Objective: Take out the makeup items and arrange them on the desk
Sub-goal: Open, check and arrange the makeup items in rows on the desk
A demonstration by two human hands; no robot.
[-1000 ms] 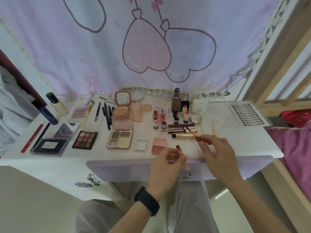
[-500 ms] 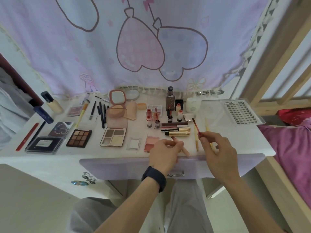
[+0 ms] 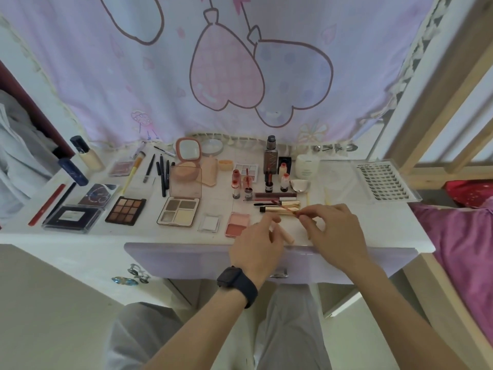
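Grip is a narrow pinch on both sides, low over the desk (image 3: 389, 225): the left hand (image 3: 256, 247) holds the beige tube (image 3: 286, 235), and the right hand (image 3: 333, 231) holds the red-tipped wand (image 3: 288, 210). Half a second ago the wand stood upright; now it lies flatter, likely for recapping. The tube sits just beside the front edge, with bare room to the right.

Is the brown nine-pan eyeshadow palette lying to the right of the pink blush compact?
No, the brown palette lies far left of the pink blush compact.
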